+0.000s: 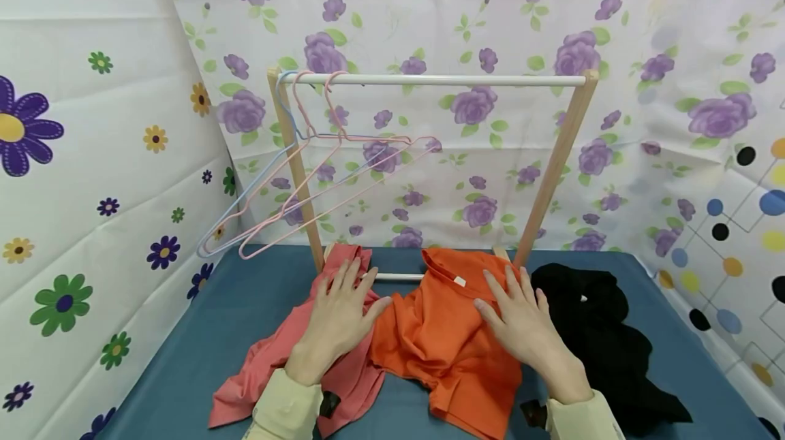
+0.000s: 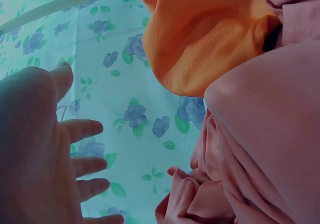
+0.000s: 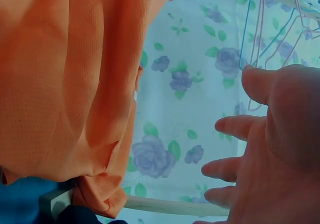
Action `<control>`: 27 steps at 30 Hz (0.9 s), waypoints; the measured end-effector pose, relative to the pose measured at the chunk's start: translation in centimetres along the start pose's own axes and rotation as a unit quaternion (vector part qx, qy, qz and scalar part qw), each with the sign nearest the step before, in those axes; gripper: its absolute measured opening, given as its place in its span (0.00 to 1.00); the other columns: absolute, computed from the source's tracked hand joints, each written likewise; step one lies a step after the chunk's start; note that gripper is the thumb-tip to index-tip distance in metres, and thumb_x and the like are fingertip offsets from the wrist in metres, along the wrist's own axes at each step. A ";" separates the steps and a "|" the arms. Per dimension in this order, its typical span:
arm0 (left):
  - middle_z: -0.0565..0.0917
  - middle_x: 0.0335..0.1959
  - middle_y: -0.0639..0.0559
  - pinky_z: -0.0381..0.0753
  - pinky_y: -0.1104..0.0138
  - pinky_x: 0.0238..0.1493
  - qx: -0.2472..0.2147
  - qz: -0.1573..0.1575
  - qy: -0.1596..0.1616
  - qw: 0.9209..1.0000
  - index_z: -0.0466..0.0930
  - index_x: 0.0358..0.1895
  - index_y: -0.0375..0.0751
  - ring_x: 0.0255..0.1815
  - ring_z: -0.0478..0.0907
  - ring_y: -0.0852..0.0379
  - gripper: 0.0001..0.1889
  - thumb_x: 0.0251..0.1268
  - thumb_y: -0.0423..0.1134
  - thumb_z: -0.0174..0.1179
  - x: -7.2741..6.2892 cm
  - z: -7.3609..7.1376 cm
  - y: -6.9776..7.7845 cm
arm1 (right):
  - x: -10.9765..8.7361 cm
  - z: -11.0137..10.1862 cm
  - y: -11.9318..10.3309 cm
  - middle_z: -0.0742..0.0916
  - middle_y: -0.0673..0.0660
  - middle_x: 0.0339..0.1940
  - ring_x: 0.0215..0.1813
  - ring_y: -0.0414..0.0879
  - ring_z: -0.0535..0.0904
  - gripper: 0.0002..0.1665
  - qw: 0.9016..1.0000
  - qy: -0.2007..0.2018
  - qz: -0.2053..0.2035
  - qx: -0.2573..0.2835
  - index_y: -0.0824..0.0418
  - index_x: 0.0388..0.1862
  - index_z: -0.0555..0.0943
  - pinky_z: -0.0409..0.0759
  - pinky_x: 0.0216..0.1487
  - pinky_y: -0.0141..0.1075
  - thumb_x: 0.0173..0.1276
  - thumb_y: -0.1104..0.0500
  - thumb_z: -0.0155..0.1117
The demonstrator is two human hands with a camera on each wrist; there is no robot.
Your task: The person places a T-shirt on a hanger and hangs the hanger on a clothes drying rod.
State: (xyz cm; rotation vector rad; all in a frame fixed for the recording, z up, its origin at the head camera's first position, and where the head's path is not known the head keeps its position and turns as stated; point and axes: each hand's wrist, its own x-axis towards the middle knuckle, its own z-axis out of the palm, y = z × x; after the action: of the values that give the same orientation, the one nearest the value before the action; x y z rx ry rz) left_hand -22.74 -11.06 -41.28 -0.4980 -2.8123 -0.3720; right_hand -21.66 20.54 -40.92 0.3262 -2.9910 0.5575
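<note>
Both hands hover with spread fingers above the clothes in the head view, holding nothing. My left hand is over the pink garment, which lies crumpled at the left; in the left wrist view this garment fills the right side. Over the right part of the orange shirt is my right hand. That shirt has a small white label at its neckline and lies in the middle. A crumpled black garment lies to the right of the right hand.
Behind the clothes stands a rack with wooden posts and a white top rail. Blue and pink hangers hang at its left end. A blue surface lies underneath, with patterned sheets around it.
</note>
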 end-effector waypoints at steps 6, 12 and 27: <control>0.59 0.75 0.41 0.54 0.42 0.68 0.006 0.020 0.007 1.000 0.65 0.73 0.49 0.76 0.51 0.42 0.35 0.71 0.66 0.45 0.4 0.0 -0.2 | 0.1 0.1 -0.1 0.49 0.68 0.79 0.77 0.65 0.33 0.42 1.000 0.006 -0.015 0.007 0.55 0.79 0.56 0.39 0.67 0.68 0.76 0.33 0.39; 0.61 0.74 0.42 0.57 0.42 0.66 0.000 0.025 0.022 0.999 0.67 0.72 0.49 0.74 0.55 0.42 0.35 0.71 0.66 0.46 0.6 -0.1 -0.2 | 0.2 0.3 -0.1 0.49 0.68 0.79 0.77 0.66 0.35 0.40 0.999 0.009 -0.033 0.021 0.55 0.79 0.57 0.40 0.66 0.69 0.77 0.35 0.41; 0.68 0.69 0.43 0.63 0.44 0.63 -0.009 0.049 0.092 0.995 0.73 0.68 0.46 0.70 0.63 0.43 0.30 0.73 0.62 0.48 1.0 -2.3 -0.3 | 0.6 0.5 -0.4 0.51 0.67 0.79 0.78 0.64 0.35 0.41 0.998 0.019 -0.056 0.028 0.55 0.78 0.59 0.42 0.65 0.71 0.75 0.32 0.41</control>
State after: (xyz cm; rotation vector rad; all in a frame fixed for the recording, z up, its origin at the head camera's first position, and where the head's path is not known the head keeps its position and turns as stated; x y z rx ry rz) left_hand -23.24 -11.70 -38.94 -0.5721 -2.5985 -0.4027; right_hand -22.17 19.89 -41.20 0.4776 -2.9029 0.6290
